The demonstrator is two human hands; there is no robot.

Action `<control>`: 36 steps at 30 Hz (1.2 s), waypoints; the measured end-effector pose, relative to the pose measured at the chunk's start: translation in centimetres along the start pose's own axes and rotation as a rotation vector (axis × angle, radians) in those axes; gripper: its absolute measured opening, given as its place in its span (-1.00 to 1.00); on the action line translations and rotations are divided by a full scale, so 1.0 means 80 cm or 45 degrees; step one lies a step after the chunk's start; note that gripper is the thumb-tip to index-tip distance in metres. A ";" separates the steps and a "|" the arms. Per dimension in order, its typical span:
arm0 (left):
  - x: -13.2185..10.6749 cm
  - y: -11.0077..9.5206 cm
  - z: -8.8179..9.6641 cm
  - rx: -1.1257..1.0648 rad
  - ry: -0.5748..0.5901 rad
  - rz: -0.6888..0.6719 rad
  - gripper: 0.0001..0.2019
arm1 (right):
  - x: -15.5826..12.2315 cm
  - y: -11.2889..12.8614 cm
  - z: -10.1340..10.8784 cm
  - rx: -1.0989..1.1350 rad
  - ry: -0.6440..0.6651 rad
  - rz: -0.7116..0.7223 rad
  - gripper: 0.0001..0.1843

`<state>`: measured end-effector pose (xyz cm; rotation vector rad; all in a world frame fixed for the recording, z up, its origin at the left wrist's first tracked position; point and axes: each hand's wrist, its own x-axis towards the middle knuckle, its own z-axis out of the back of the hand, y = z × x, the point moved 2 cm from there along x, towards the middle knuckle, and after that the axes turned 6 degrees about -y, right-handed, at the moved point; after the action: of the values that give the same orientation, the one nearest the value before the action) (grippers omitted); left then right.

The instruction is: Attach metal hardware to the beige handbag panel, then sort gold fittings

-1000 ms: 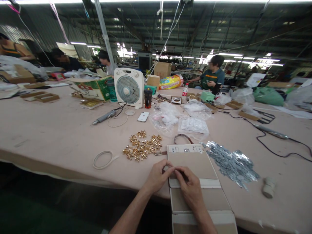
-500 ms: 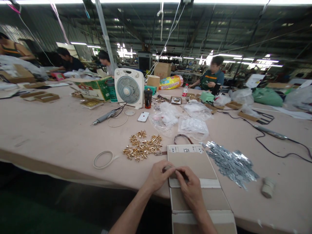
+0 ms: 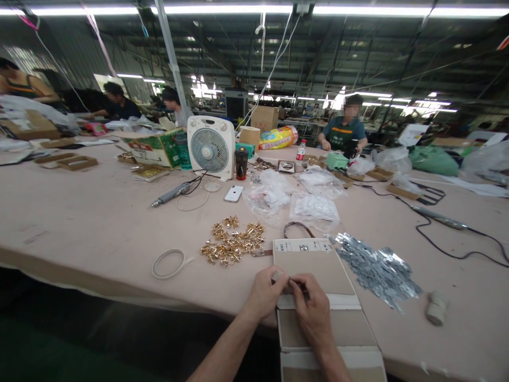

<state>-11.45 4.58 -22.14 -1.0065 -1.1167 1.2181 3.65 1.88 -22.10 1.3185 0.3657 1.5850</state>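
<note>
My left hand (image 3: 267, 292) and my right hand (image 3: 312, 303) meet over the near end of a brown cardboard panel (image 3: 318, 265) at the table's front edge. Their fingertips pinch one small part between them; it is too small to make out. The panel carries small metal pieces along its far white strip. A heap of gold metal fittings (image 3: 233, 244) lies just left of the panel. A pile of silver flat pieces (image 3: 377, 268) lies to its right.
A roll of white tape (image 3: 169, 263) lies left of the gold heap. Farther back stand a white fan (image 3: 210, 147), a phone (image 3: 233, 193), clear plastic bags (image 3: 314, 204) and a pen-shaped tool (image 3: 172, 193). A black cable (image 3: 441, 245) crosses the right side. People sit at the far edge.
The view has tipped slightly down, so everything sits a little lower in frame. My hands stay together on the small part over the panel, fingers shifting only slightly.
</note>
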 end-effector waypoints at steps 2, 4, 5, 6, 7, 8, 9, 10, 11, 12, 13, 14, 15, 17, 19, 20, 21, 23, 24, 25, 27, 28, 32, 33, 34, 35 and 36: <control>0.000 0.001 -0.004 -0.031 -0.006 0.048 -0.68 | -0.001 0.000 0.000 -0.015 -0.036 0.049 -0.87; 0.002 0.003 -0.007 -0.061 -0.033 0.089 -0.67 | -0.003 0.001 -0.002 -0.015 -0.029 0.103 -0.88; 0.004 0.004 -0.007 -0.076 -0.060 0.108 -0.66 | -0.005 0.001 -0.003 -0.008 -0.001 0.128 -0.86; 0.006 0.005 -0.007 -0.088 -0.089 0.125 -0.65 | -0.006 0.002 -0.005 0.002 0.040 0.150 -0.85; 0.009 0.006 -0.007 -0.099 -0.113 0.140 -0.63 | -0.008 0.002 -0.006 0.020 0.083 0.165 -0.83; 0.011 0.007 -0.006 -0.107 -0.128 0.153 -0.61 | -0.010 0.003 -0.006 0.044 0.113 0.170 -0.83; 0.013 0.007 -0.005 -0.117 -0.129 0.165 -0.60 | -0.012 0.003 -0.006 0.074 0.120 0.158 -0.84; 0.014 0.007 -0.004 -0.122 -0.123 0.172 -0.59 | -0.014 0.002 -0.004 0.110 0.096 0.122 -0.87; 0.014 0.007 -0.003 -0.111 -0.121 0.165 -0.59 | -0.015 0.000 -0.001 0.154 0.040 0.060 -0.89; 0.013 0.005 -0.002 -0.081 -0.133 0.135 -0.61 | -0.016 -0.003 0.004 0.200 -0.041 -0.021 -0.88; 0.010 0.003 -0.001 -0.029 -0.155 0.077 -0.64 | -0.016 -0.007 0.009 0.242 -0.134 -0.114 -0.85; 0.007 0.001 0.000 0.037 -0.171 -0.003 -0.67 | -0.014 -0.012 0.016 0.274 -0.225 -0.202 -0.81; 0.002 -0.002 -0.001 0.112 -0.176 -0.099 -0.71 | -0.010 -0.017 0.024 0.290 -0.305 -0.269 -0.77; -0.006 -0.005 -0.005 0.224 -0.095 -0.259 -0.76 | 0.006 -0.028 0.042 0.269 -0.407 -0.315 -0.71; -0.010 -0.004 -0.010 0.276 0.002 -0.323 -0.76 | 0.032 -0.040 0.066 0.190 -0.442 -0.259 -0.68; -0.011 -0.003 -0.012 0.285 0.030 -0.330 -0.76 | 0.049 -0.046 0.079 0.139 -0.442 -0.215 -0.68; -0.010 -0.002 -0.013 0.288 0.040 -0.328 -0.76 | 0.066 -0.054 0.092 0.087 -0.421 -0.176 -0.67; -0.008 -0.002 -0.014 0.290 0.051 -0.319 -0.74 | 0.101 -0.071 0.115 -0.008 -0.324 -0.132 -0.66; -0.007 -0.002 -0.014 0.296 0.057 -0.318 -0.74 | 0.118 -0.080 0.124 -0.051 -0.246 -0.131 -0.64; -0.006 -0.002 -0.014 0.308 0.062 -0.317 -0.72 | 0.133 -0.089 0.130 -0.088 -0.155 -0.139 -0.62; -0.005 -0.002 -0.014 0.341 0.062 -0.313 -0.70 | 0.157 -0.105 0.137 -0.142 0.019 -0.157 -0.60; -0.005 -0.001 -0.014 0.354 0.057 -0.308 -0.69 | 0.166 -0.111 0.138 -0.159 0.094 -0.162 -0.59; -0.005 0.000 -0.015 0.383 0.035 -0.299 -0.69 | 0.189 -0.124 0.133 -0.173 0.337 -0.151 -0.61; -0.005 0.000 -0.015 0.390 0.037 -0.297 -0.69 | 0.193 -0.127 0.130 -0.180 0.394 -0.147 -0.63; -0.006 0.000 -0.016 0.400 0.040 -0.291 -0.68 | 0.196 -0.129 0.128 -0.188 0.446 -0.145 -0.64; -0.006 0.000 -0.016 0.412 0.044 -0.283 -0.67 | 0.199 -0.131 0.126 -0.198 0.494 -0.145 -0.65; -0.006 0.000 -0.016 0.423 0.046 -0.273 -0.67 | 0.202 -0.134 0.125 -0.208 0.539 -0.146 -0.66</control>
<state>-10.21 4.13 -22.39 -0.6367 -0.9297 1.1593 19.08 16.52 -17.34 0.8191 0.5474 1.7517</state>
